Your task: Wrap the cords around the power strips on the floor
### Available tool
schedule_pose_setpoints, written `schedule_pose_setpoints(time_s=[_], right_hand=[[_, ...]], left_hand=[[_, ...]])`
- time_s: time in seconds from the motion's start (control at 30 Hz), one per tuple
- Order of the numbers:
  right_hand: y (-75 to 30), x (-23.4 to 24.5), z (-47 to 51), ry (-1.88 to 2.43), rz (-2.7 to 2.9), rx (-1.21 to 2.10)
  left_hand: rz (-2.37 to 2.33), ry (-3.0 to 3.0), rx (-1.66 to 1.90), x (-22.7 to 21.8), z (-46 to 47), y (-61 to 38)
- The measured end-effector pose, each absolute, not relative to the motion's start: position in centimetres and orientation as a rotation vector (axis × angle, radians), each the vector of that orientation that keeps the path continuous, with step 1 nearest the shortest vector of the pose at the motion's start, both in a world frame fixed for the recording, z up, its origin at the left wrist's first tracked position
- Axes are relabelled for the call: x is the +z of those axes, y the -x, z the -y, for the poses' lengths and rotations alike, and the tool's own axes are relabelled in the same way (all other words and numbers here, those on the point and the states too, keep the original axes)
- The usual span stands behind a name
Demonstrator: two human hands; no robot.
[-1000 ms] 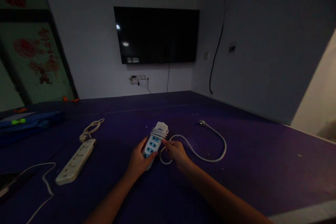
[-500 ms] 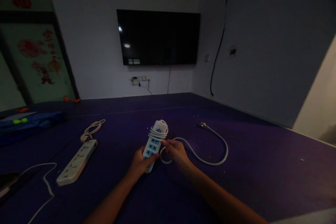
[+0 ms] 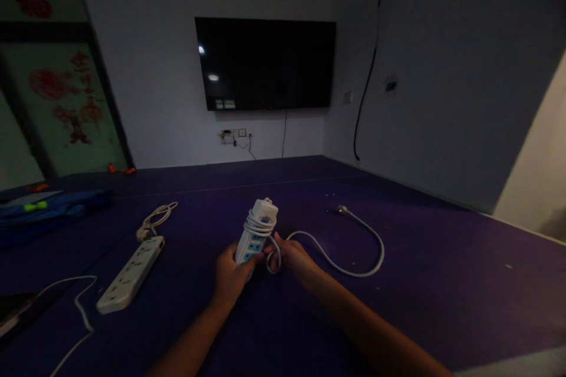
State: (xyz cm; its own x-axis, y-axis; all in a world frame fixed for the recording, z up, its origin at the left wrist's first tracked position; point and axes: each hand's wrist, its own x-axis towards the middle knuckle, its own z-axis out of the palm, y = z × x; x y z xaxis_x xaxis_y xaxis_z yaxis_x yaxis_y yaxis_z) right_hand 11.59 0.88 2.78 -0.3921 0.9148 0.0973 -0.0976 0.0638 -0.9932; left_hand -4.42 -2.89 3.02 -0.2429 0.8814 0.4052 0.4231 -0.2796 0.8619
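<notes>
My left hand (image 3: pixel 234 277) is closed around the lower part of a white power strip (image 3: pixel 266 210) with blue sockets, held tilted with its far end raised. Several turns of white power cord (image 3: pixel 260 225) wrap its upper part. Just right of the strip, my right hand (image 3: pixel 289 256) pinches the cord, and a small loop hangs by the fingers. From there the loose cord curves right over the purple surface to its plug (image 3: pixel 342 210). The lower end of the strip is hidden by my left hand.
A second white power strip (image 3: pixel 130 277) lies on the left, its cord (image 3: pixel 157 217) bundled beyond it. A thin white cable (image 3: pixel 82 306) runs nearby from a dark object. Blue cloth (image 3: pixel 66 205) lies far left. A television (image 3: pixel 267 65) hangs on the back wall.
My left hand has tipped the strip, lifting its far end so the end face shows. My right hand has shifted slightly down, and the cord loop near it has changed shape.
</notes>
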Motion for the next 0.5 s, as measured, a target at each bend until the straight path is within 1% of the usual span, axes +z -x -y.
schedule_pose_setpoints(time_s=[0.1, 0.2, 0.33, 0.5], right_hand=[[-11.4, 3.0, -0.7, 0.792, 1.464, 1.553], [-11.2, 3.4, -0.3, 0.751, 1.5, 1.532], [-10.9, 3.9, 0.3, 0.774, 1.542, 1.415], [-10.8, 3.6, 0.4, 0.938, 1.638, 1.185]], left_hand=[[-1.728, -1.633, 1.555, 2.8, 2.8, 4.7], [-1.949, -1.654, 1.494, 2.8, 2.6, 5.1], [-2.216, -1.881, 1.292, 2.9, 2.5, 5.7], [-2.254, -2.239, 1.194, 2.9, 2.5, 5.7]])
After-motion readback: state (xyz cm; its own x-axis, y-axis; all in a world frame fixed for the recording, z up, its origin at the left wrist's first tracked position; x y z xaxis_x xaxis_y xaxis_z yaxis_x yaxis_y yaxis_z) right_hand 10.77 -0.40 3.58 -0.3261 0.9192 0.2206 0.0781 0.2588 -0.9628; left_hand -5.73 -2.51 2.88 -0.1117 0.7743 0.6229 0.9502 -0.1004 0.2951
